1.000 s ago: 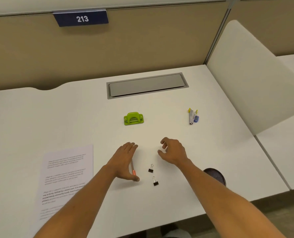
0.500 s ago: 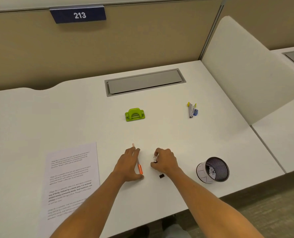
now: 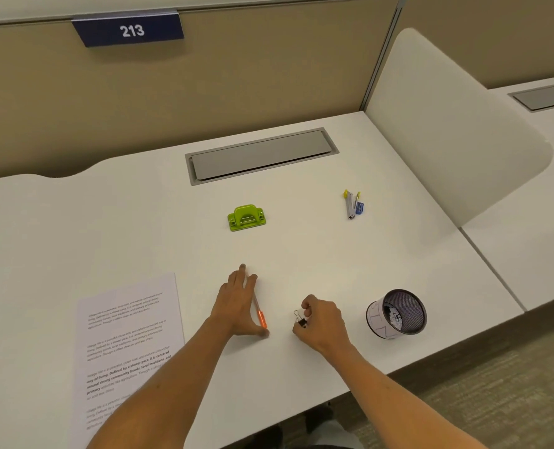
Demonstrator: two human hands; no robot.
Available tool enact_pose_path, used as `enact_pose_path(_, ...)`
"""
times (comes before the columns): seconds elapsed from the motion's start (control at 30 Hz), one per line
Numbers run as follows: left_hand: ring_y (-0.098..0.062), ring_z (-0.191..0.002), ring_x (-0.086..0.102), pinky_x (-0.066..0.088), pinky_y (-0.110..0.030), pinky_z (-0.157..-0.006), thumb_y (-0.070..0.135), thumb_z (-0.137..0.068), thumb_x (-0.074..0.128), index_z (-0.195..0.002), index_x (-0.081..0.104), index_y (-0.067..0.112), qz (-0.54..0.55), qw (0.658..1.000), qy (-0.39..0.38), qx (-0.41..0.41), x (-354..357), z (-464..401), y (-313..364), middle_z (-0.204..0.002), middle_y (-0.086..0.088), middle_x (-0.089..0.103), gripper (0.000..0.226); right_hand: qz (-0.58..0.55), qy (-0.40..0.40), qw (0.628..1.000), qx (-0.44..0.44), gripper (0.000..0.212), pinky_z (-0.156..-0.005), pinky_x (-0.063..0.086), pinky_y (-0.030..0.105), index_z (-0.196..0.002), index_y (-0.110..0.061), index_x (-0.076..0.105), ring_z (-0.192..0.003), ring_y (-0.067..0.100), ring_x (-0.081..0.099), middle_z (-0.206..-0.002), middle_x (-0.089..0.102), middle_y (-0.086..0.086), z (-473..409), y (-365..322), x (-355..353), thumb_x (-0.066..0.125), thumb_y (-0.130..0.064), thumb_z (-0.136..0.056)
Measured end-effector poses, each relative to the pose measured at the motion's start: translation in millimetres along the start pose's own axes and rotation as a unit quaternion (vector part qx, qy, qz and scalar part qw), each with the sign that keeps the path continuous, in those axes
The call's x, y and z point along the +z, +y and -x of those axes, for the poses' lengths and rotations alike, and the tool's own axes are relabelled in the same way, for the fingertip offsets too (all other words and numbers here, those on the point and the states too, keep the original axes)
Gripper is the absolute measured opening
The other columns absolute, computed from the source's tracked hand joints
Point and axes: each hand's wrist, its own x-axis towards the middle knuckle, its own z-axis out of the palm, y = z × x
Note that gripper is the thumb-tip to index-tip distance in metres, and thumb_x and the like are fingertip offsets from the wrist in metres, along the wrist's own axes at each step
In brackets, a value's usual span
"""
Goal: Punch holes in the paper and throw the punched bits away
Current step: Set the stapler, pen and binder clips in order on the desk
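Punching is not begun: the paper (image 3: 130,338) lies near left, the green hole punch (image 3: 246,217) far, untouched. The left hand (image 3: 240,309) lies flat on a pen (image 3: 259,311); the right hand (image 3: 322,320) pinches a binder clip (image 3: 300,318).

- Left hand (image 3: 236,306) lies flat, palm down, near the middle of the scene, fingers straight and pointing away, thumb spread toward the right.
- Left forearm runs in from the near left, bare.
- Right hand (image 3: 322,320) sits just right of the left one, fingers curled in a pinch, knuckles up.
- Right forearm comes in from the near right, bare.
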Motion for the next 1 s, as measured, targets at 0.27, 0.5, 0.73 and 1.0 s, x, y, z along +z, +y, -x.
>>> enact_pose_path(0.27, -0.031, -0.147, 0.013, 0.026, -0.045, -0.116, 0.071, -0.051, 0.077, -0.149, 0.017, 0.017, -0.020, 1.000, -0.001, 0.010, 2.2, -4.0, -0.2, -0.160, -0.012, 0.012, 0.127, 0.047, 0.002, 0.999, 0.017, 0.029, -0.050, 0.037, 0.019, -0.101, -0.016, 0.058, -0.070, 0.017, 0.059, -0.085, 0.068, -0.002, 17.5, -2.0, 8.5, 0.065, -0.028, -0.077)
enact_pose_path(0.5, -0.030, -0.145, 0.018, 0.031, -0.046, -0.113, 0.077, -0.048, 0.068, -0.150, 0.014, 0.016, -0.049, 0.999, 0.016, 0.020, 3.1, -4.6, 1.0, -0.157, -0.010, 0.018, 0.131, 0.077, 0.010, 0.996, 0.034, 0.030, -0.053, 0.037, 0.023, -0.108, -0.021, 0.055, -0.068, 0.017, 0.057, -0.085, 0.069, -0.003, 22.3, -12.0, 10.4, 0.061, -0.027, -0.079)
enact_pose_path(0.73, -0.030, -0.146, 0.017, 0.028, -0.045, -0.116, 0.078, -0.050, 0.065, -0.151, 0.010, 0.016, -0.044, 0.997, 0.040, 0.058, -10.9, -15.7, 13.9, -0.158, -0.011, 0.017, 0.130, 0.058, 0.040, 0.997, 0.025, 0.039, -0.061, 0.045, 0.026, -0.114, -0.024, 0.056, -0.081, 0.019, 0.065, -0.088, 0.072, -0.005, 12.2, -12.4, 0.5, 0.062, -0.028, -0.076)
enact_pose_path(1.0, -0.030, -0.145, 0.018, 0.027, -0.044, -0.115, 0.074, -0.052, 0.070, -0.151, 0.013, 0.014, -0.049, 0.991, 0.068, 0.103, -40.0, -40.3, 51.8, -0.158, -0.013, 0.018, 0.129, 0.034, 0.088, 0.995, 0.023, 0.039, -0.063, 0.046, 0.026, -0.112, -0.024, 0.057, -0.082, 0.019, 0.067, -0.091, 0.073, -0.007, -16.3, -6.1, -42.2, 0.063, -0.028, -0.074)
